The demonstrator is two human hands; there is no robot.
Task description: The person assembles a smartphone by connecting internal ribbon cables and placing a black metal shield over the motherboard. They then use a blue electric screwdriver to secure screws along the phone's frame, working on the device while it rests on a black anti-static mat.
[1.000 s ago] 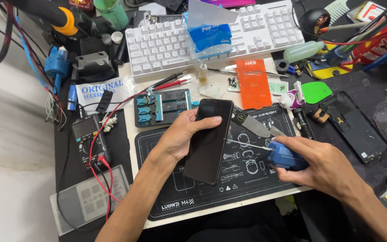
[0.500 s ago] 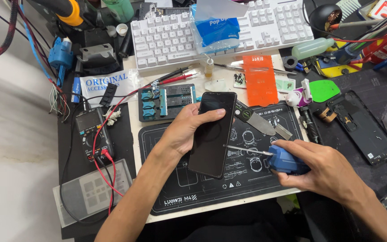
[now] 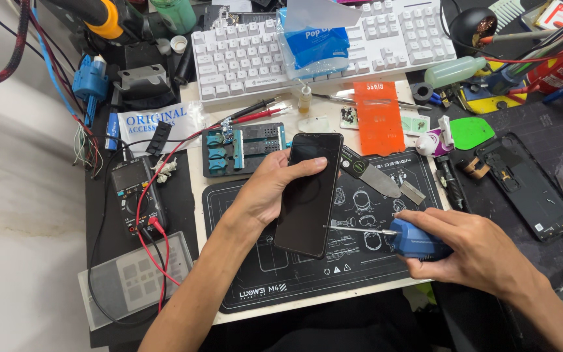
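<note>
While my left hand [image 3: 265, 195] grips the dark phone [image 3: 309, 193] along its left edge, thumb laid across the glass near the top, the phone stands tilted above the black work mat [image 3: 255, 287] with its screen facing me. My right hand [image 3: 474, 251] is closed around the blue handle of a screwdriver [image 3: 412, 240], and its thin metal shaft runs leftward so that the tip meets the phone's right edge low down; whether it truly touches the frame or sits just shy of it, I cannot tell from this angle.

Just right of the phone, a flat metal pry blade [image 3: 376, 179] lies on the mat. Above it rests an orange card [image 3: 378, 117], and beyond that a white keyboard [image 3: 242, 55] stretches across the back of the desk, with a blue-and-clear plastic packet [image 3: 314, 42] lying on its keys. Left of the phone sits a teal-clamped fixture board [image 3: 239, 148], with red and black probes [image 3: 255, 112] angled over it. Farther left, a black meter [image 3: 135, 192] trails a red lead [image 3: 158, 254]. Well off to my right, a second phone's opened back shell [image 3: 522, 186] lies on a dark mat, near a green pick [image 3: 472, 132].
</note>
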